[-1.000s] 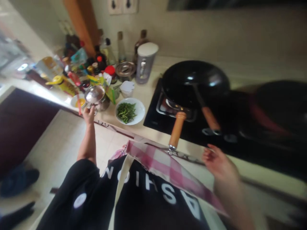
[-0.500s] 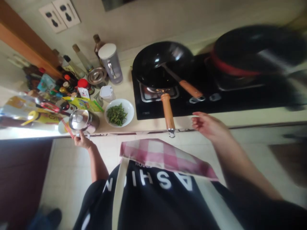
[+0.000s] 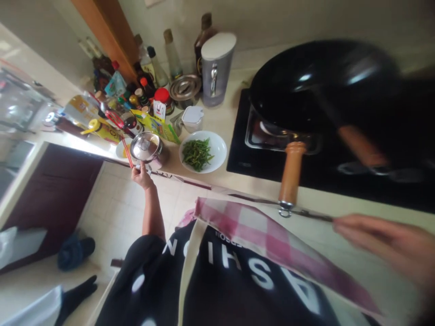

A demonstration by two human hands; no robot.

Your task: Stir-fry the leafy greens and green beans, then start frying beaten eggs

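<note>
At the counter's front edge my left hand (image 3: 141, 176) is closed on the handle of a small lidded metal pot (image 3: 154, 156). A red stick-like utensil (image 3: 127, 151) runs from a small bowl (image 3: 121, 148) down to that hand; I cannot tell if the hand grips it too. My right hand (image 3: 384, 240) is blurred, low at the right, its fingers stretched out with nothing visible in them. It is apart from the wok (image 3: 282, 95), whose wooden handle (image 3: 292, 174) points toward me. A wooden-handled spatula (image 3: 362, 145) rests in the wok.
A white plate of cut green vegetables (image 3: 217, 158) sits between pot and stove (image 3: 238, 158). Behind it stand a lidded white container (image 3: 193, 118), a clear pitcher (image 3: 217, 77) and a round metal tin (image 3: 185, 90). Several bottles and a yellow packet (image 3: 158, 126) crowd the left.
The view has swung left, and the stove fills more of the right side. My right hand has moved lower and nearer to me. My left hand stays at the pot.
</note>
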